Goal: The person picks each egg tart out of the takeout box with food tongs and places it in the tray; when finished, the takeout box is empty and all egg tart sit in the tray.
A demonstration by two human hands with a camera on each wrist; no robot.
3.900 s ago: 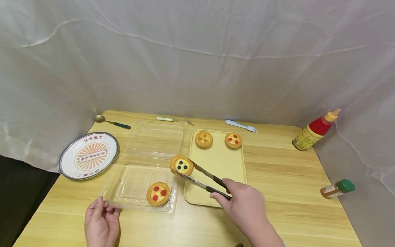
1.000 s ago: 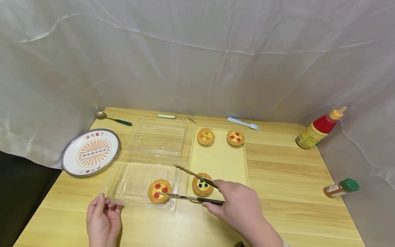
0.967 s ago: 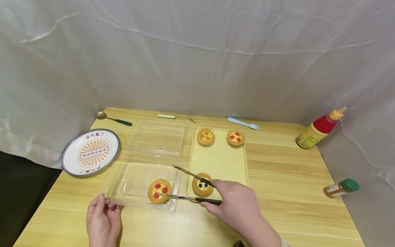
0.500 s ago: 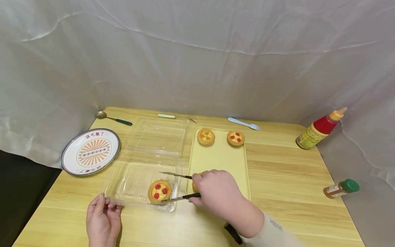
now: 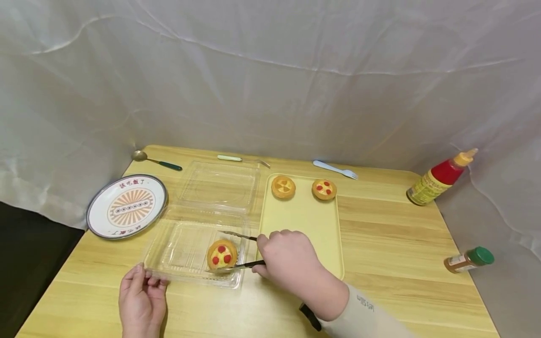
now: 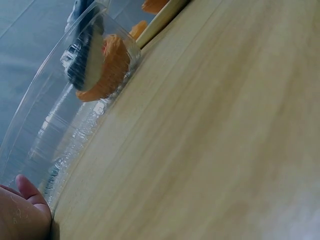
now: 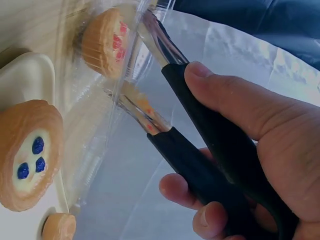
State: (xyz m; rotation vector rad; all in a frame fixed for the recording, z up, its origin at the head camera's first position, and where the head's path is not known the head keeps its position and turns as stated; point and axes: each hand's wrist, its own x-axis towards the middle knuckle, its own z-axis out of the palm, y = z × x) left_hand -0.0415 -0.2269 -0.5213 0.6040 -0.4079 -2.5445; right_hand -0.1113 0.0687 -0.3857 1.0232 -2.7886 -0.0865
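Note:
My left hand (image 5: 142,300) pinches the near left corner of an open clear plastic container (image 5: 181,249), thumb on its rim. My right hand (image 5: 289,258) grips the black handles of metal tongs (image 7: 200,120). The tong arms reach over the container's right wall, one on either side of an egg tart with red berries (image 5: 221,255); the near arm lies along the tart's edge, and whether the far arm touches it I cannot tell. An egg tart with blueberries (image 7: 31,155) rests on the yellow tray (image 5: 296,216), hidden behind my right hand in the head view.
Two more tarts, one plain-topped (image 5: 283,187) and one red-dotted (image 5: 324,189), sit at the tray's far end. A plate (image 5: 127,206) and spoon (image 5: 156,161) lie left. Behind are a green-handled fork (image 5: 243,159) and blue fork (image 5: 335,169). Right stand a sauce bottle (image 5: 439,178) and tilted spice jar (image 5: 469,259).
The tongs have let go of the blueberry tart onto the tray and moved left around the red-berry tart. That tart has turned and shifted slightly right and away. My left hand stays put.

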